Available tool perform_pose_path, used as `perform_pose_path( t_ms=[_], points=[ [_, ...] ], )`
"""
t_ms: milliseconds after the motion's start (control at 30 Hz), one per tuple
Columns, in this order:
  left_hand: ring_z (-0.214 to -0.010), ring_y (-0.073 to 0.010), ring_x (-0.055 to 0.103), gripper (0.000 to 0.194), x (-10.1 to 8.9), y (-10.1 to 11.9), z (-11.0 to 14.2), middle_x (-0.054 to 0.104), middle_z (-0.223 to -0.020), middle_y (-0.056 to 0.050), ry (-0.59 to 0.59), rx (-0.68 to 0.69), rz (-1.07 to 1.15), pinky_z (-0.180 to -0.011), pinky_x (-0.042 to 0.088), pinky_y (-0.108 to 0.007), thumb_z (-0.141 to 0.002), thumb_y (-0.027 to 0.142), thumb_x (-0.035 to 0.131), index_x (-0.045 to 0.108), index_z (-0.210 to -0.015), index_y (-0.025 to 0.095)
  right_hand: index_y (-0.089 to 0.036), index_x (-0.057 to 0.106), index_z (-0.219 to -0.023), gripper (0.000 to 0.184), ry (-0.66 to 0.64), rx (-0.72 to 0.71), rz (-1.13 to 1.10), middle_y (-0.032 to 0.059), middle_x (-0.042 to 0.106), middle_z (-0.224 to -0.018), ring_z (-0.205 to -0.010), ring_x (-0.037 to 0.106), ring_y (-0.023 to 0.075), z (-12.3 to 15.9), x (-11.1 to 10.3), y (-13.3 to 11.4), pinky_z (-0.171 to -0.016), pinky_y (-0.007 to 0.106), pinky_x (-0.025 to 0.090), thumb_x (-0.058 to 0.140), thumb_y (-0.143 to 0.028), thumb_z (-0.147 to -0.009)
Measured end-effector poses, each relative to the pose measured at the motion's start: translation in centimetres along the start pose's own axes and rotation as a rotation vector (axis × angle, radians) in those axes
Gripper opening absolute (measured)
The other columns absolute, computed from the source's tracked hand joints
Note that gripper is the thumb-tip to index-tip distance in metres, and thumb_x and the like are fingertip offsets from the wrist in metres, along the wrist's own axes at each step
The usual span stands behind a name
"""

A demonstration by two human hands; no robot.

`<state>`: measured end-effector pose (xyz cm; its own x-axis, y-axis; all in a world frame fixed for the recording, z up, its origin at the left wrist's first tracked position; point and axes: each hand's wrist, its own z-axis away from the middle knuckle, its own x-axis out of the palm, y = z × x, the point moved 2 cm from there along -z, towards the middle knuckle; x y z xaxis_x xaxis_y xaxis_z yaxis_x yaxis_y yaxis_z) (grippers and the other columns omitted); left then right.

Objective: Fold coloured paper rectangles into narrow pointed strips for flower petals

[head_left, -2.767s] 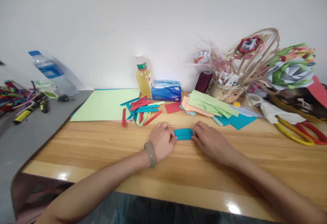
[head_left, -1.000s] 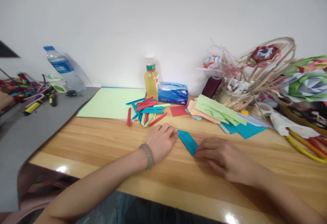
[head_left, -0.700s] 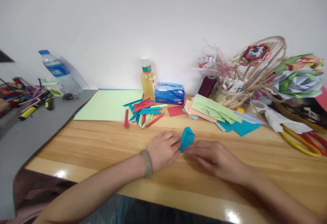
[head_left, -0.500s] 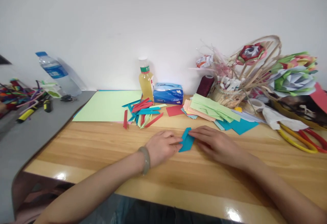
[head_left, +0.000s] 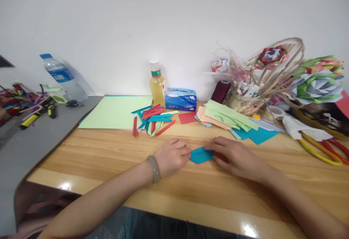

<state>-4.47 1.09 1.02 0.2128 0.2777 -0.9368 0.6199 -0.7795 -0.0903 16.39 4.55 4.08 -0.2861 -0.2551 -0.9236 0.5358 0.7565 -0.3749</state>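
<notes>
My left grip (head_left: 172, 156) points to two o'clock, back upward, fingertips bunched; my left forearm (head_left: 103, 203) enters from eight o'clock. My right grip (head_left: 231, 155) points to ten, fingers bent, thumb apart, my right forearm (head_left: 296, 197) entering from four.

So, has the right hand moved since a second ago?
Yes: judged against the blue tissue pack, the right hand has shifted away from the person, nearer to the pack.

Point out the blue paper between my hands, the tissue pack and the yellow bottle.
Blue paper (head_left: 201, 156), head view: its middle.
Tissue pack (head_left: 181, 102), head view: front side.
Yellow bottle (head_left: 156, 87), head view: body.
</notes>
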Motion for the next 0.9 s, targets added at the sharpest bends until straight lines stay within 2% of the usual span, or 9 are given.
perform_pose_path(
  t_ms=[167, 333, 467, 533, 633, 767, 900],
  points=[
    [-0.092, -0.0158, 0.055, 0.027, 0.1, 0.7, -0.2, 0.066, -0.1, -0.005, 0.028, 0.063, -0.011, -0.079, 0.046, -0.03, -0.095, 0.017, 0.035, 0.062, -0.098, 0.014, -0.02, 0.063, -0.104, 0.031, 0.016, -0.066, 0.035, 0.0094, 0.059, -0.097, -0.089, 0.056, 0.0211, 0.0, -0.1, 0.0, -0.076, 0.036, 0.047, 0.047, -0.012, -0.079],
    [-0.086, -0.0174, 0.055, 0.033, 0.1, 1.2, -0.7, 0.067, -0.088, -0.008, -0.011, 0.019, 0.021, -0.075, 0.047, -0.031, -0.095, 0.035, 0.037, 0.062, -0.095, 0.013, -0.022, 0.063, -0.105, 0.031, 0.019, -0.09, -0.013, 0.0075, 0.06, -0.1, -0.09, 0.057, 0.0206, 0.0, -0.2, 0.5, -0.079, 0.035, 0.047, 0.053, -0.014, -0.077],
    [-0.082, -0.0177, 0.054, 0.027, 0.2, 1.7, -0.9, 0.064, -0.079, -0.006, 0.023, -0.008, -0.037, -0.07, 0.046, -0.031, -0.094, 0.024, 0.038, 0.062, -0.088, 0.014, -0.022, 0.064, -0.103, 0.026, 0.023, -0.1, -0.04, 0.0075, 0.061, -0.099, -0.088, 0.059, 0.0192, 0.1, -0.2, 1.0, -0.076, 0.033, 0.048, 0.052, -0.017, -0.08],
    [-0.082, -0.0187, 0.053, 0.024, 0.2, 1.9, -1.1, 0.063, -0.081, -0.007, 0.019, -0.035, -0.052, -0.07, 0.046, -0.032, -0.093, 0.02, 0.038, 0.061, -0.095, 0.013, -0.022, 0.062, -0.107, 0.028, 0.033, -0.104, -0.037, 0.0078, 0.061, -0.1, -0.089, 0.058, 0.0193, 0.0, -0.2, 1.1, -0.077, 0.033, 0.048, 0.051, -0.017, -0.081],
    [-0.088, -0.021, 0.052, 0.027, 0.1, 2.2, -1.4, 0.061, -0.09, -0.009, -0.055, -0.107, -0.024, -0.075, 0.046, -0.033, -0.089, 0.023, 0.044, 0.057, -0.109, 0.01, -0.024, 0.058, -0.115, 0.037, 0.001, -0.091, -0.018, 0.0078, 0.059, -0.102, -0.091, 0.057, 0.0199, 0.0, -0.1, 0.9, -0.079, 0.034, 0.047, 0.052, -0.016, -0.079],
    [-0.092, -0.0227, 0.049, 0.036, -0.1, 2.2, -1.9, 0.056, -0.095, -0.008, -0.198, -0.187, 0.044, -0.078, 0.045, -0.034, -0.086, 0.028, 0.05, 0.052, -0.118, 0.012, -0.025, 0.06, -0.113, 0.038, -0.057, -0.075, 0.008, 0.007, 0.057, -0.1, -0.089, 0.056, 0.0198, 0.0, -0.2, 0.7, -0.078, 0.034, 0.047, 0.052, -0.014, -0.077],
    [-0.095, -0.023, 0.047, 0.043, -0.2, 2.1, -2.1, 0.053, -0.098, -0.008, -0.254, -0.213, 0.087, -0.082, 0.043, -0.035, -0.087, 0.034, 0.05, 0.047, -0.125, 0.014, -0.024, 0.059, -0.115, 0.041, -0.055, -0.05, 0.026, 0.0077, 0.057, -0.1, -0.089, 0.056, 0.0211, -0.1, -0.3, 0.5, -0.079, 0.036, 0.046, 0.053, -0.015, -0.075]
  ],
)
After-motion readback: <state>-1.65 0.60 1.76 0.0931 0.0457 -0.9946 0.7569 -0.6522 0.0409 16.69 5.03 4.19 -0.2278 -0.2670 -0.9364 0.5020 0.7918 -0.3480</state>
